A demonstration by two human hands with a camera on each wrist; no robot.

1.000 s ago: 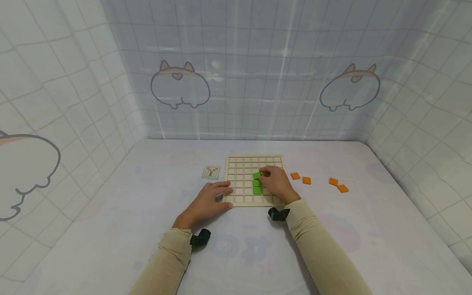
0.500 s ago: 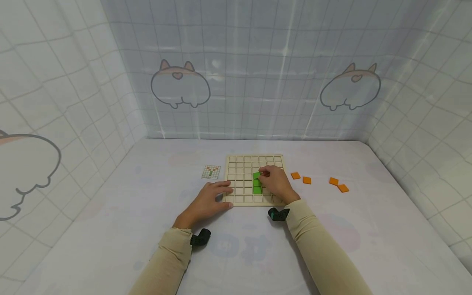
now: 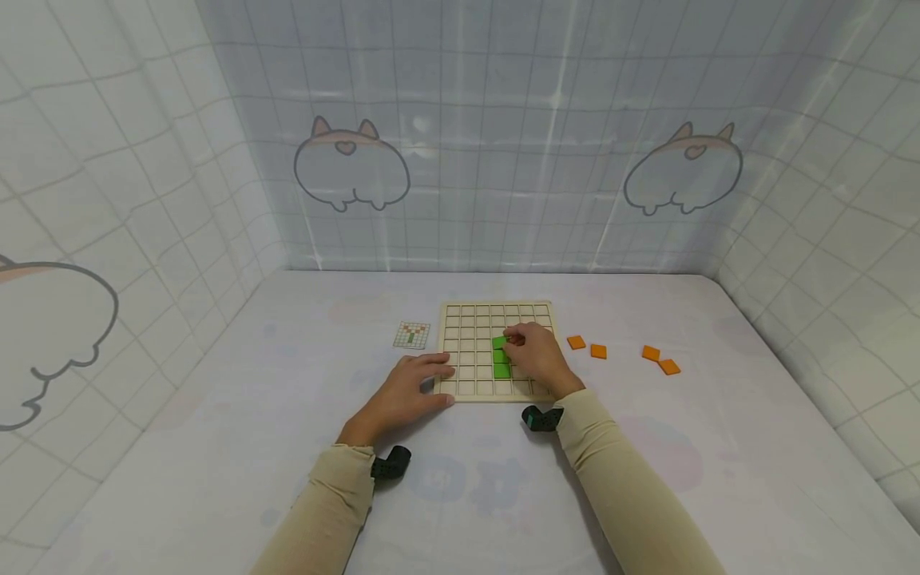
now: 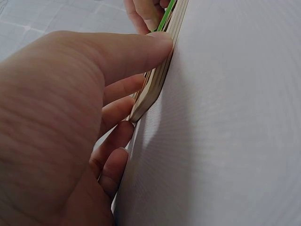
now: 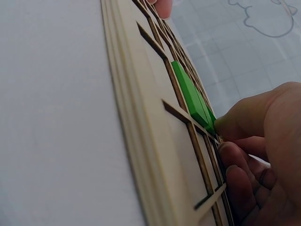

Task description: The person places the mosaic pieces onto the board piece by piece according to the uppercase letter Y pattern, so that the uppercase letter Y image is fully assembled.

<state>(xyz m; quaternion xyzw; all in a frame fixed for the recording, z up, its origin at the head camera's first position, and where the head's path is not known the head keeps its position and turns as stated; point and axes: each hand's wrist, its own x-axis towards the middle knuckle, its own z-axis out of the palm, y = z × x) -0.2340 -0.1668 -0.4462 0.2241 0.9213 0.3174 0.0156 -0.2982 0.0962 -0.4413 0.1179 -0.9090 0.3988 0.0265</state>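
Observation:
A pale wooden grid board lies on the table. Three green square tiles stand in one column on it, the nearest being a green tile flat in its cell. My right hand pinches the far green tile between thumb and fingertips; that tile sits slightly askew. Part of the middle tile is covered by the fingers. At the board's near left corner rests my left hand, fingers spread over the left edge. In the left wrist view, the thumb touches the board's front edge.
A small pattern card with coloured squares lies left of the board. To the right are two orange tiles close by and a further pair of orange tiles. A tile-patterned cloth wall stands behind the table.
Almost nothing differs. My right hand stays over the far green tile with only a very slight shift, and my left hand keeps its place on the board's corner.

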